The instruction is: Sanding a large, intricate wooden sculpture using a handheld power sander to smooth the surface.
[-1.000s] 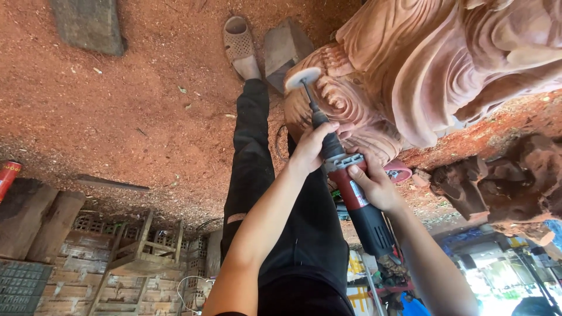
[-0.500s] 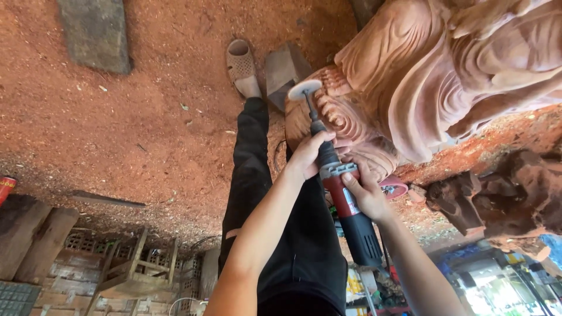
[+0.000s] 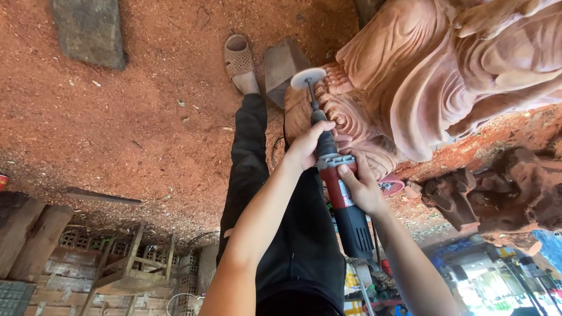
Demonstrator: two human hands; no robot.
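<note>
We've got both hands wrapped round the grinder (image 3: 336, 175): left hand (image 3: 310, 143) chokes up by the neck for control, right hand (image 3: 363, 187) steadies the red body, disc (image 3: 308, 77) against the carving (image 3: 351, 117).

red and black grinder (image 3: 342, 199), pale grey disc (image 3: 308, 77). carving (image 3: 433, 76) pinkish-tan with rippled grooves. black trousers (image 3: 275, 234), beige sandal (image 3: 239, 58), rusty red sawdust ground (image 3: 117, 129).

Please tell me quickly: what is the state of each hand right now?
Left hand: closed around the front neck of the red and black power grinder.
Right hand: closed around the grinder's red body.
</note>
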